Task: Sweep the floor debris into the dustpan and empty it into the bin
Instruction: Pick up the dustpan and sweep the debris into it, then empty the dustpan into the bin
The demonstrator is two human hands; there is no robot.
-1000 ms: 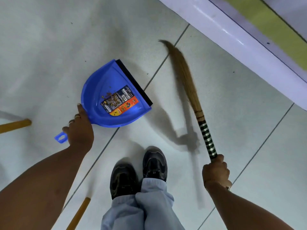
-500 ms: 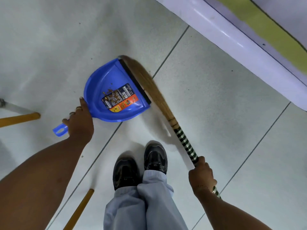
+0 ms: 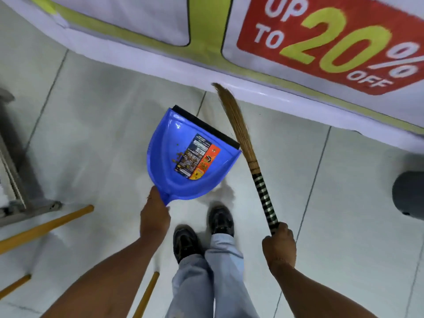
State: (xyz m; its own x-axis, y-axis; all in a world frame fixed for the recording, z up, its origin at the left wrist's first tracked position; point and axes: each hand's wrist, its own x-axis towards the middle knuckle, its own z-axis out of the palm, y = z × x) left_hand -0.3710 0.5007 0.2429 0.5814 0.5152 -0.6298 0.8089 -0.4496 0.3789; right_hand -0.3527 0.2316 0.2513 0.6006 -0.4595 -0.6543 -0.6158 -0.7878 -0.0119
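Observation:
A blue dustpan (image 3: 174,157) with a black rubber lip and a printed label is lifted off the pale tiled floor, its lip pointing away from me. Small brown crumbs of debris (image 3: 178,155) lie inside it beside the label. My left hand (image 3: 154,214) grips its handle from behind. My right hand (image 3: 278,243) holds the black-and-silver striped handle of a straw broom (image 3: 234,115), whose bristles reach up past the pan's right corner toward the wall base. My two black shoes stand between my hands.
A wall banner (image 3: 321,42) reading "UP TO 20% OFF" runs along the floor's far edge. A grey metal frame (image 3: 16,171) stands at the left, with yellow wooden poles (image 3: 46,228) lying on the floor. A dark grey round object (image 3: 409,193) sits at the right edge.
The dustpan has come up off the floor and turned so its lip faces away. The broom has swung off the pan's lip to the right. My view has tilted up, and the banner now shows.

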